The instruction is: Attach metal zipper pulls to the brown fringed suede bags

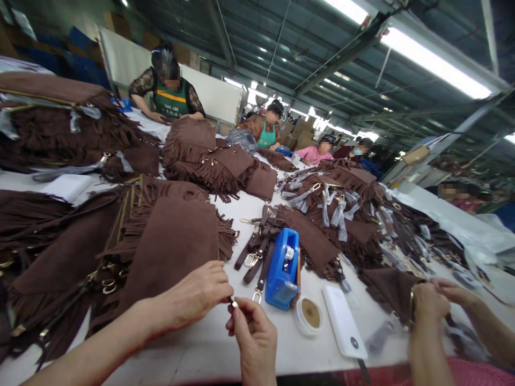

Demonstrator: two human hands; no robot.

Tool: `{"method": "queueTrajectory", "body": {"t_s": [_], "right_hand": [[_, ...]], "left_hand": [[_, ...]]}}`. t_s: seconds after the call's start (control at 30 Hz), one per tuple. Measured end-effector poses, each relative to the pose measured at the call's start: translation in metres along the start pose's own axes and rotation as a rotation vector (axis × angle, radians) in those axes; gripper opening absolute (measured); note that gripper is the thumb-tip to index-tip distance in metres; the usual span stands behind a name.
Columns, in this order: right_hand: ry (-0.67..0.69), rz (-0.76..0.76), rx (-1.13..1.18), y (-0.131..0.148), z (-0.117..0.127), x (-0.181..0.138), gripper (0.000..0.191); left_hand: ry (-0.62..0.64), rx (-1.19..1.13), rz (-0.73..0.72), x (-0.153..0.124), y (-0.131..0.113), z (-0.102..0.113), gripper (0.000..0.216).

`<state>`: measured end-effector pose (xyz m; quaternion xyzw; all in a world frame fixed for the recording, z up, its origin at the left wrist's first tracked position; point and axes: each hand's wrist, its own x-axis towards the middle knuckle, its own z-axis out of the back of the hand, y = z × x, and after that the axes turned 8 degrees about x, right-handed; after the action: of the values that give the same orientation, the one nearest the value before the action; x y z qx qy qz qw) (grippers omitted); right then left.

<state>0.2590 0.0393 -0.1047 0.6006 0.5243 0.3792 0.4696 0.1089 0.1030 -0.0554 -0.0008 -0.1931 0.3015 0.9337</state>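
Note:
Near the table's front edge my left hand (201, 289) and my right hand (253, 329) meet, fingertips pinched on the same small piece. It looks like the end of a narrow dark strap (232, 302) with a bright metallic bit; most of it is hidden by my fingers. Just behind my left wrist lies a brown suede fringed bag (173, 241), flap side up. To the right of my hands stand a blue tape dispenser (282, 271) and a round tub of brown paste (309, 313). Dark straps with metal clasps (257, 252) lie beside the dispenser.
A white power bank (344, 321) lies right of the tub. Another person's hands (438, 300) handle a brown piece at the right. Piles of fringed bags (213, 150) and wrapped straps (338, 203) cover much of the table (298, 354). Several people work across it.

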Motion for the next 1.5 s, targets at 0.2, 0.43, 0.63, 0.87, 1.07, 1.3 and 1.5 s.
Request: {"method": "queueTrajectory", "body": {"t_s": [0.2, 0.43, 0.63, 0.87, 1.07, 1.3, 1.5], "right_hand": [[-0.067, -0.109, 0.262, -0.008, 0.016, 0.007, 0.029], [-0.066, 0.31, -0.377, -0.008, 0.012, 0.007, 0.024], [-0.038, 0.741, -0.749, -0.001, 0.002, 0.016, 0.022], [-0.029, 0.963, -1.073, 0.003, 0.002, 0.023, 0.031], [-0.007, 0.903, -1.013, 0.002, 0.009, 0.027, 0.03], [-0.053, 0.631, -0.85, -0.004, 0.017, 0.031, 0.021], [0.008, 0.546, -0.736, 0.002, 0.02, 0.021, 0.017]], "left_hand": [[-0.061, 0.003, 0.03, 0.004, -0.002, -0.009, 0.033], [-0.066, -0.023, 0.107, -0.001, -0.004, -0.018, 0.032], [-0.102, 0.019, 0.101, -0.001, -0.006, -0.022, 0.03], [-0.061, 0.051, 0.09, -0.007, -0.005, -0.027, 0.029], [-0.044, 0.035, 0.06, -0.008, -0.004, -0.025, 0.03], [-0.061, -0.006, 0.055, -0.011, -0.005, -0.022, 0.03], [-0.037, -0.056, 0.072, -0.011, -0.006, -0.019, 0.028]]}}
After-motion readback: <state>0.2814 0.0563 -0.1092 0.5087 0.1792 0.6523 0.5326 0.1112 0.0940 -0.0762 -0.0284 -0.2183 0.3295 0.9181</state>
